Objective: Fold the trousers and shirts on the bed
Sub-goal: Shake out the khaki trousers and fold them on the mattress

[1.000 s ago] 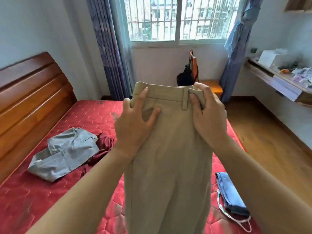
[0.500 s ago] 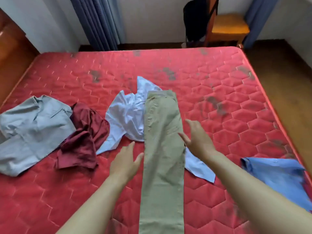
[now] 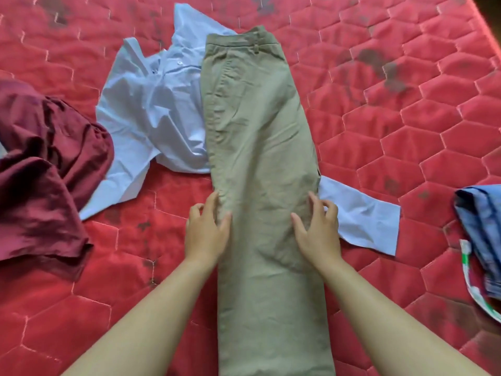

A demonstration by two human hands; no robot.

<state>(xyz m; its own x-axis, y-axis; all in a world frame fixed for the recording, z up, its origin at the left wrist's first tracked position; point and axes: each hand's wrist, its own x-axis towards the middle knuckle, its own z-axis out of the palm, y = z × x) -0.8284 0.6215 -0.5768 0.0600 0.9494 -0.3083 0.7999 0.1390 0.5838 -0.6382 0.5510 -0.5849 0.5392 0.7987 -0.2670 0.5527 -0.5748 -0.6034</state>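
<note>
A red mattress (image 3: 406, 147) (hexagon-quilted, blotched with dark stains) fills the view.

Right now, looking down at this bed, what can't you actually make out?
Head view only:
Khaki trousers: hems cut off by the bottom edge.
Light blue shirt: its middle hidden under the trousers.
Maroon garment: cut off by the left edge; type unclear.
Blue garment: mostly cut off by the right edge.

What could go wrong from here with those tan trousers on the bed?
The tan trousers lie partly over the pale blue shirt, so folding them may drag or crease it. The right hand sits at the edge where the shirt's sleeve pokes out and might catch it too.
</note>
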